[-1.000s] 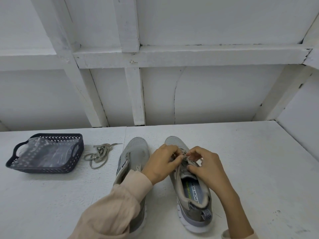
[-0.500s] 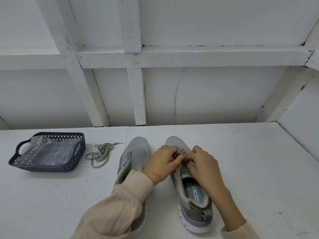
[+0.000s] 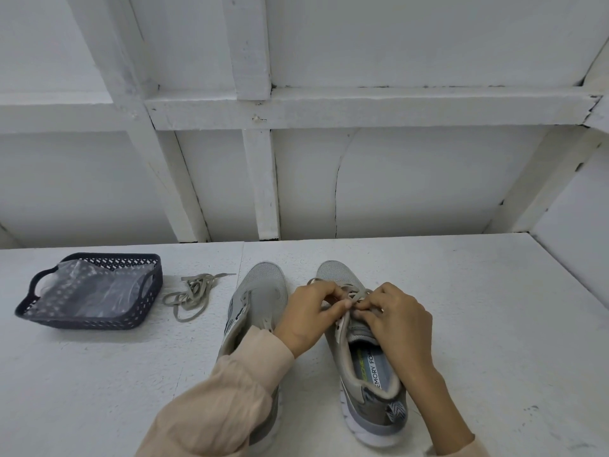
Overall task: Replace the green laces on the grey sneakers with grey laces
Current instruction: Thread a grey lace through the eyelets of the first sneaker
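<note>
Two grey sneakers stand side by side on the white table, toes pointing away from me. The left sneaker (image 3: 260, 291) has no lace in its eyelets and my left sleeve covers its heel. On the right sneaker (image 3: 369, 374), my left hand (image 3: 309, 315) and my right hand (image 3: 398, 318) meet over the tongue and pinch the lace (image 3: 354, 296) there between fingertips. A loose greyish-green lace (image 3: 191, 293) lies in a tangle on the table left of the shoes.
A dark perforated basket (image 3: 92, 319) with a clear plastic bag inside sits at the far left. White wooden wall framing rises right behind the table (image 3: 494, 308). A white panel closes the right side.
My right hand has drawn in toward my left hand over the right sneaker's lacing, so the fingertips now meet. The shoes, loose lace and basket stay put.
</note>
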{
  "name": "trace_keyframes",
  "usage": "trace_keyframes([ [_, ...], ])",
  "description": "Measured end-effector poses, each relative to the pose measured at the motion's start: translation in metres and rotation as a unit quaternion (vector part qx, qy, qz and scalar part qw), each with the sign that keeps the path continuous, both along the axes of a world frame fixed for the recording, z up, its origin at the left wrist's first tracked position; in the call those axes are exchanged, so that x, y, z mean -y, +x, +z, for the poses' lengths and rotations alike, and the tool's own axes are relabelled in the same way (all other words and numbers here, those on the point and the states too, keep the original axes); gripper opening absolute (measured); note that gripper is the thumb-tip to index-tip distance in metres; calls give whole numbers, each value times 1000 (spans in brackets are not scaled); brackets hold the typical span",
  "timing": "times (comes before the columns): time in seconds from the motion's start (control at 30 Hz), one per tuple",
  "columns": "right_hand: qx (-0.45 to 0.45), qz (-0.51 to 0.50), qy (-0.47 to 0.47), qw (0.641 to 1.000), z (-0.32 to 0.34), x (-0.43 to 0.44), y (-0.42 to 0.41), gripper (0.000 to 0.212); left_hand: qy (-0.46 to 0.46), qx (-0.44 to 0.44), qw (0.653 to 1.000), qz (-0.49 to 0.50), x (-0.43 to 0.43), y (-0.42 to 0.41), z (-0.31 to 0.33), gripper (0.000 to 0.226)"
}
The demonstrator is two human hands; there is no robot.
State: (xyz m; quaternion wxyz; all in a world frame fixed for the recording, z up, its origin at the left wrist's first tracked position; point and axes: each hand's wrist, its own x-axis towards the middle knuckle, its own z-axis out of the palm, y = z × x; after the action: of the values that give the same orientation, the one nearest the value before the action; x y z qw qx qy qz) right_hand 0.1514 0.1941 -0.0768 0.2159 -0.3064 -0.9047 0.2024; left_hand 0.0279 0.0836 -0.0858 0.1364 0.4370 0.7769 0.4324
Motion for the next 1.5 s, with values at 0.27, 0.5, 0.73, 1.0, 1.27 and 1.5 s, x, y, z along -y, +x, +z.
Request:
trace_keyframes([
  [0.27, -113, 24, -170, 979, 1, -4, -7, 36, 8, 6, 1000, -5, 0, 1, 2, 12],
  [0.5, -188, 46, -336, 922, 16, -12, -5, 13, -4, 4, 1000, -7, 0, 3, 3, 12],
  [0.73, -189, 108, -423, 879, 35, -17, -13, 24, 5, -19, 1000, -3, -1, 6, 7, 18],
  [1.0, -102, 127, -287, 944, 44, -13, -23, 15, 28, 52, 998, 13, -3, 2, 4, 27],
  [1.27, -86, 107, -224, 965, 47, -18, -17, 24, 87, 198, 969, -117, -14, -4, 16, 48],
  [1.5, -74, 103, -246, 961, 51, -19, -19, 16, 88, 234, 960, -128, -29, 12, 6, 31],
])
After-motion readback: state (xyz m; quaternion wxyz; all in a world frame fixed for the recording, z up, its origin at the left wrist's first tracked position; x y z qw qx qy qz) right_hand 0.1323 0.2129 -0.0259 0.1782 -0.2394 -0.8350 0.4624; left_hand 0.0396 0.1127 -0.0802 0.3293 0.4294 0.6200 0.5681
